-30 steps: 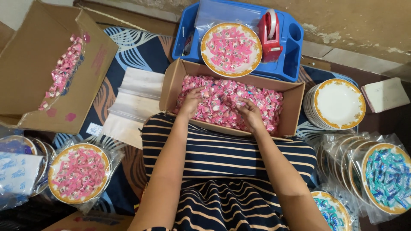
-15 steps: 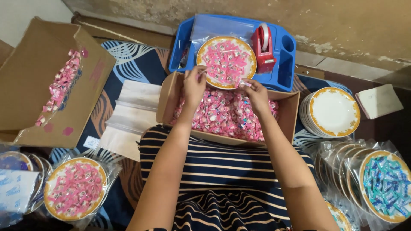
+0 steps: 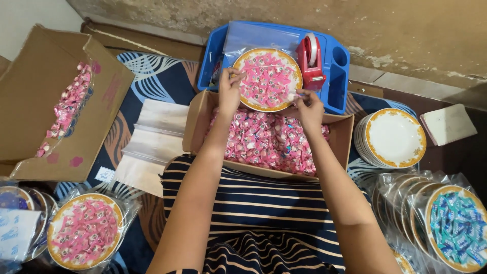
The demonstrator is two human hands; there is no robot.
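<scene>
Sweets in pink wrappers already heap the gold-rimmed plate on the blue tray, at the floor's far edge. Left hand and right hand each pinch one more sweet at its rim; the box below remains nearly full, so the plate looks almost done.

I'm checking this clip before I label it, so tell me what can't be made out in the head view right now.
- Whether the left hand or right hand pinches a candy: too small, fingers cover it.
- Near part of the candy box: hidden by the forearms and striped clothing.
- Bagged plate of blue candies: cut off by the right edge.
- Blue tray: its floor is mostly covered by the plate of pink candies.
</scene>
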